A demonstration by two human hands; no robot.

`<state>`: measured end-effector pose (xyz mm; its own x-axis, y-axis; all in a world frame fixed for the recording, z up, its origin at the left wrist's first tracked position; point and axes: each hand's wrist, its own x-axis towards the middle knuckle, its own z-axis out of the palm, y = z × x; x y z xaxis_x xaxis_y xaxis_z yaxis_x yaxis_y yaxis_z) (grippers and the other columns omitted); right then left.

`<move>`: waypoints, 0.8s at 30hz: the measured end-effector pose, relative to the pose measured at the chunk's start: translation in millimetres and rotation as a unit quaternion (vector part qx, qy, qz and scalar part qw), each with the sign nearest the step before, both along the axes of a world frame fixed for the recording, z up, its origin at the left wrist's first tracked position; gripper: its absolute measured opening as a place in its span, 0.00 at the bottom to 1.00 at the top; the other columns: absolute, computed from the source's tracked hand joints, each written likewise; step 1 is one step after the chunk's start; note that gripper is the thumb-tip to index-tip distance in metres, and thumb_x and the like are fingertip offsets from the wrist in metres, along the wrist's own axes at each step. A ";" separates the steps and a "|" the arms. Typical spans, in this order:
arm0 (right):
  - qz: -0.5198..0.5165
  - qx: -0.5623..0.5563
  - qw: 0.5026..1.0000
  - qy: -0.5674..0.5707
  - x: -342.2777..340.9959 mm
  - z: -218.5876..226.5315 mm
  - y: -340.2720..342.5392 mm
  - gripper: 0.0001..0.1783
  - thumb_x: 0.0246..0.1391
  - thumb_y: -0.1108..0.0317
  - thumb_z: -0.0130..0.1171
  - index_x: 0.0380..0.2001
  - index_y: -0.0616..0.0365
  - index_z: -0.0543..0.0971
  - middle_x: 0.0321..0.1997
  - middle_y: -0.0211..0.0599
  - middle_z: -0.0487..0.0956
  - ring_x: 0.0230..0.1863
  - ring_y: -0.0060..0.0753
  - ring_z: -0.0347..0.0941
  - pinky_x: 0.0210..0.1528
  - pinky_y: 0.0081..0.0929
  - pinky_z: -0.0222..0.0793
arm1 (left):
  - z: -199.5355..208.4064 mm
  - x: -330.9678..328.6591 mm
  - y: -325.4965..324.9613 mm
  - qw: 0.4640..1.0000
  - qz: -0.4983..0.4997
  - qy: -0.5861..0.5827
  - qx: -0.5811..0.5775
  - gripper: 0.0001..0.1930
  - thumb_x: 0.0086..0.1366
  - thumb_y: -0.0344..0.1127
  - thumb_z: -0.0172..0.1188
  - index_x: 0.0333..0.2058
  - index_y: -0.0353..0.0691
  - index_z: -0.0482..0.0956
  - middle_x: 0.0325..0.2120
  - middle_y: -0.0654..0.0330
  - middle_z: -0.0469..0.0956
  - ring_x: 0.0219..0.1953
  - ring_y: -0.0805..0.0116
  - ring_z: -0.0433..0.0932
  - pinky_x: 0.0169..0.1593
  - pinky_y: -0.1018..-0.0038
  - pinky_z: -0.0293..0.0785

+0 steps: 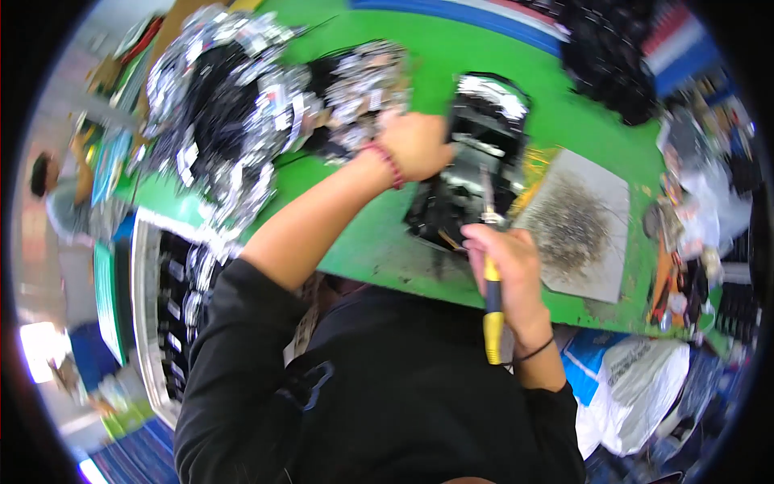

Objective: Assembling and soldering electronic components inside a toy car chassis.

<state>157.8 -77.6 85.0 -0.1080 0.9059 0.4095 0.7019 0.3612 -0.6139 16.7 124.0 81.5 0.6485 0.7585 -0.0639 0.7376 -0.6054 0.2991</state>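
Green and cluttered, the bench [403, 242] carries a black and silver electronic unit [472, 173] near its front edge. The person's left hand [415, 145] presses on the unit's left side, its grip clenched against the casing. Their right hand [508, 258] has its grip wrapped around a yellow-handled screwdriver [491, 282], tip on the unit. A grey scratched metal plate [576, 226] lies just beside, right.
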 end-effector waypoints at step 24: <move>-0.141 0.043 0.979 0.141 -3.9 -82.0 -27.0 0.17 0.67 0.68 0.49 0.52 0.68 0.67 0.43 0.53 0.82 0.35 0.33 0.73 0.41 0.28 0.70 | -20.4 -598.7 -443.7 0.578 0.782 0.233 -0.008 0.19 0.56 0.42 0.59 0.41 0.34 0.82 0.41 0.40 0.80 0.46 0.46 0.80 0.53 0.59 0.74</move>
